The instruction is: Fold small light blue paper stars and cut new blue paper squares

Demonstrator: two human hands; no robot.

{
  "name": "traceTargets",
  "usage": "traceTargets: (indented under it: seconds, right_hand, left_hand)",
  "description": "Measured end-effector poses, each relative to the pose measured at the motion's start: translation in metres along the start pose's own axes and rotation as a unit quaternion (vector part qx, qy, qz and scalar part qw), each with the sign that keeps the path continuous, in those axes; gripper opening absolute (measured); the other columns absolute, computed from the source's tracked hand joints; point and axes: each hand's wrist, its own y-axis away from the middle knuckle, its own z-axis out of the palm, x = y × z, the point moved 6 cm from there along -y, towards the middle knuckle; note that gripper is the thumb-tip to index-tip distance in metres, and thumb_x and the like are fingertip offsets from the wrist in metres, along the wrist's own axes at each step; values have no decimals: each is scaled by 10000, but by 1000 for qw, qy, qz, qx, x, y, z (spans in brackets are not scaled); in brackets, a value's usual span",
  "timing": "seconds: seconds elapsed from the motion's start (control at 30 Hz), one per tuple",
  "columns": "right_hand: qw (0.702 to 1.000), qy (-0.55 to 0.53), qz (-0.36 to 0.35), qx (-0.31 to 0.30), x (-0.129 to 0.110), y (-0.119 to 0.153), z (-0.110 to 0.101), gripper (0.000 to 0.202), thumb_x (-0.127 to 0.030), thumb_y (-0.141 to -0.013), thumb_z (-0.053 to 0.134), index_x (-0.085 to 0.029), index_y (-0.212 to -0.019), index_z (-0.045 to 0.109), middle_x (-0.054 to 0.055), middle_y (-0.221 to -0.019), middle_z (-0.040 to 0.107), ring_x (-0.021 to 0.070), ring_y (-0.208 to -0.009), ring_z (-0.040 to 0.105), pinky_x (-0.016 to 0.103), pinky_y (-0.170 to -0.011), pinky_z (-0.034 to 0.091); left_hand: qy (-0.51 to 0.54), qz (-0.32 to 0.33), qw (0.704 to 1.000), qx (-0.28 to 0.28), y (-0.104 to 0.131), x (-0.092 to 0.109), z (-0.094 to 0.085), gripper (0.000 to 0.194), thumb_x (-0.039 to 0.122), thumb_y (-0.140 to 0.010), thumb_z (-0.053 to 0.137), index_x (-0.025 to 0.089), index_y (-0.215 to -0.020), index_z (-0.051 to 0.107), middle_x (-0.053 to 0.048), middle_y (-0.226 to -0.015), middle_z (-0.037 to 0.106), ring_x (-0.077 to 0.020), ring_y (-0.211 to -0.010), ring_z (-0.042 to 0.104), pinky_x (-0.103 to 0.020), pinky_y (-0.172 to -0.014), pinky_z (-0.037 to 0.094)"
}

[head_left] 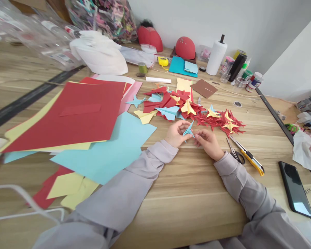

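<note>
A small folded piece of light-blue paper (188,131), pointed at the top, is held up between my two hands just above the wooden table. My left hand (176,133) is closed on its left side, thumb in front and fingers behind. With thumb and fingertips together, my right hand (208,142) pinches its lower right corner. Right behind my hands lies a heap of folded paper pieces (171,101), mostly red with some yellow and blue, several of them star-shaped.
Large red paper sheets (93,121) and a blue sheet (114,152) cover the table's left. Scissors (235,154) and a yellow utility knife (248,157) lie right of my right hand, a phone (295,188) farther right. Bottles (238,65) and a white roll (216,57) stand behind.
</note>
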Motion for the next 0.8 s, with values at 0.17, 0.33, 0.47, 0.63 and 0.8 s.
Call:
traceTargets:
  seconds: [0.17, 0.33, 0.47, 0.63, 0.8]
  right_hand:
    - [1000, -7, 8, -7, 0, 0, 1, 363, -503, -692, 661, -175, -827, 586, -15, -613, 615, 111, -522, 576, 248, -493, 489]
    - [1000, 9, 8, 4, 4, 0, 1, 370, -516, -677, 665, -160, -746, 591, -6, -592, 610, 104, -494, 554, 253, -488, 486]
    - [1000, 5, 5, 18, 3, 0, 0, 371, -517, -679, 662, -160, -735, 575, -7, -594, 612, 101, -485, 548, 247, -472, 480]
    - [1000, 1, 8, 18, 2, 1, 1, 356, -506, -687, 659, -166, -737, 568, -10, -601, 617, 101, -490, 554, 244, -478, 481]
    - [1000, -8, 8, 8, -1, 3, 1, 347, -495, -691, 661, -163, -742, 573, -7, -601, 614, 102, -501, 547, 245, -489, 473]
  left_hand:
    - [4, 4, 1000, 5, 0, 0, -1, 432, 152, -505, 754, 148, -875, 530, -13, -723, 629, -151, -696, 620, -295, -671, 495]
    - [13, 3, 1000, 8, -1, -2, 0, 457, 162, -483, 777, 147, -866, 528, -4, -697, 624, -153, -686, 624, -297, -675, 495]
    - [10, -2, 1000, 19, 0, -4, 0, 459, 168, -484, 780, 140, -864, 525, -2, -694, 629, -138, -662, 616, -295, -687, 491]
    - [14, -7, 1000, 18, 0, -5, 1, 447, 167, -502, 766, 135, -877, 524, -2, -706, 630, -128, -665, 609, -275, -664, 489]
    - [14, -24, 1000, 10, 1, -9, 2, 440, 222, -538, 757, 134, -893, 511, -8, -708, 625, -128, -619, 592, -270, -580, 489]
